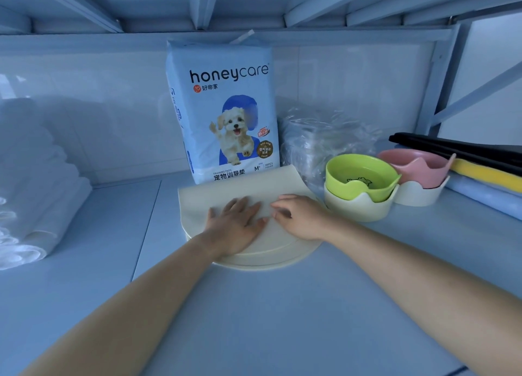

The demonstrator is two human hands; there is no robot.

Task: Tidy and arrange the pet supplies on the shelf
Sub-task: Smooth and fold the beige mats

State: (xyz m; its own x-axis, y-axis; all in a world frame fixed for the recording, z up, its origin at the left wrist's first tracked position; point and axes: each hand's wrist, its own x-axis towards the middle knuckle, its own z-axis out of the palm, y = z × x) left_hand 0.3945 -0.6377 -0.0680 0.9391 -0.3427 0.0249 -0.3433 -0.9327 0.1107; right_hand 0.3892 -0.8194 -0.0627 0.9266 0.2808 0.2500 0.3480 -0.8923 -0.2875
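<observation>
Left hand: your left hand (236, 223) lies flat, fingers spread, on the cream mat (248, 195).
Right hand: your right hand (300, 217) rests palm-down just beside it, fingers loosely curled, gripping nothing.
Mat: folded, on the shelf (254, 319), touching the honeycare pad pack (223, 113) standing upright behind.
Bowls: green bowl (363, 176) and pink bowl (418, 168) sit right of the mat, each nested in a cream holder.
Left side: white folded towels (36, 195).

Household storage shelf (282, 305) for pet supplies, light-blue metal frame. Training-pad pack (226, 115) stands at the rear; pet bowls (364, 183) right of it, folded white pads (36, 183) left.
</observation>
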